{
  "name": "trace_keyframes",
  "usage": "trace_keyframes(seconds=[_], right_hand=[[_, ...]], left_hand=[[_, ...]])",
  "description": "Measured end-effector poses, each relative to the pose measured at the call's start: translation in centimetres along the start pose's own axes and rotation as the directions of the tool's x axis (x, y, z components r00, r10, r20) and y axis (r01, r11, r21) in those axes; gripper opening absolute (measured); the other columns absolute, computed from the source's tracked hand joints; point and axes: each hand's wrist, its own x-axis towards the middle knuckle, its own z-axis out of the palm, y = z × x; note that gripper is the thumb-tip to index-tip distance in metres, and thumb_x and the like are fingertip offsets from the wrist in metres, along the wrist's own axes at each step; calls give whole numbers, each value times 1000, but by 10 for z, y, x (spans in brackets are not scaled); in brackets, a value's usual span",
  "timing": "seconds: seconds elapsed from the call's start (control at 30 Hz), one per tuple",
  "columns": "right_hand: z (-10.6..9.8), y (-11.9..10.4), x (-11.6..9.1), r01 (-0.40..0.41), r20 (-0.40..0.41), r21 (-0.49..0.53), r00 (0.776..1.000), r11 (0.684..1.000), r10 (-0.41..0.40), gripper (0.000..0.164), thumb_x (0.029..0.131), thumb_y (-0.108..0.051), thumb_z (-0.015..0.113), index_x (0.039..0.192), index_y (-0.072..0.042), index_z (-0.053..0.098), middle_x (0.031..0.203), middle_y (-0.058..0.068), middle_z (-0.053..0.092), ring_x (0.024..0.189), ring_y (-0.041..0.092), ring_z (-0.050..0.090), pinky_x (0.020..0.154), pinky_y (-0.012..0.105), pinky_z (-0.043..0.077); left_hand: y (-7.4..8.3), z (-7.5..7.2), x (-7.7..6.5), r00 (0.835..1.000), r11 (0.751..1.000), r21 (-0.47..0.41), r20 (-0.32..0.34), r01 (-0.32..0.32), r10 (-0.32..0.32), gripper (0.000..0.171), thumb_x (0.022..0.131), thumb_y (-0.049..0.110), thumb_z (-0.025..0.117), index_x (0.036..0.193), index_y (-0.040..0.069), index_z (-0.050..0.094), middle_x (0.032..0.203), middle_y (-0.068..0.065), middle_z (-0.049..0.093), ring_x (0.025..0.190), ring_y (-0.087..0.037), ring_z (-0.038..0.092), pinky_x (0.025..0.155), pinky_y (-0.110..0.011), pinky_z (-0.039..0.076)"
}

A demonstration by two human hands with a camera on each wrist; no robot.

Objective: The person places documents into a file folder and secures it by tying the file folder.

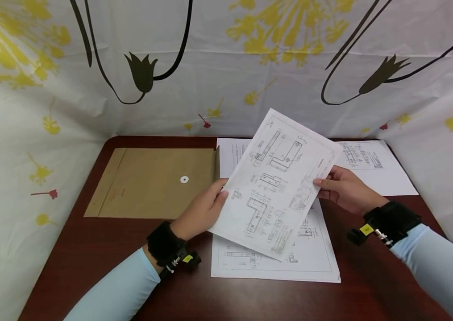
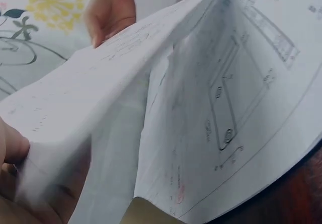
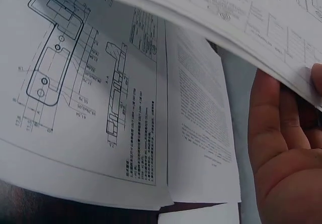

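Note:
Both hands hold a white sheaf of paper [image 1: 274, 178] printed with technical line drawings, raised and tilted above the table. My left hand [image 1: 204, 208] pinches its left edge, thumb on top. At the right edge my right hand [image 1: 347, 189] pinches it between thumb and fingers, also seen as the right hand [image 3: 287, 148] in the right wrist view. Beneath lies another drawing sheet [image 1: 274, 269], partly covered by the held paper. The left wrist view shows the raised paper [image 2: 100, 73] slanting over the lower drawing [image 2: 251, 98].
A brown paper envelope [image 1: 150, 187] with a round white button lies on the left of the dark wooden table [image 1: 130, 254]. A text page [image 1: 234, 151] lies behind the held paper. Another printed sheet [image 1: 383, 174] lies at the back right. A patterned cloth [image 1: 210, 67] hangs behind.

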Motion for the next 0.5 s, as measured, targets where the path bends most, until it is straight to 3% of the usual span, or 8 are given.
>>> trace_keyframes(seconds=[0.33,0.43,0.5], right_hand=[[-10,-11,-4,49,-62,6,997,999,-48,27,106,-2,44,132,-3,50,119,5,69,102,17,71,85,32,58],[-11,-10,-4,25,-86,-55,996,998,-30,23,106,-5,47,127,-3,55,114,4,71,98,17,72,81,31,58],[-10,-10,-5,-26,-126,-169,992,985,4,23,105,-11,51,126,-4,57,110,2,73,94,16,73,78,31,58]], left_hand=[[-2,-13,1,998,997,-51,26,61,-60,37,109,21,39,146,20,45,105,1,67,76,-14,67,65,-34,57],[-2,-13,1,996,995,-49,49,81,-79,37,109,21,39,145,20,46,107,1,67,78,-14,67,66,-34,58],[-1,-13,1,994,995,-43,64,95,-92,38,109,21,39,145,20,46,107,1,67,78,-14,67,66,-34,58]])
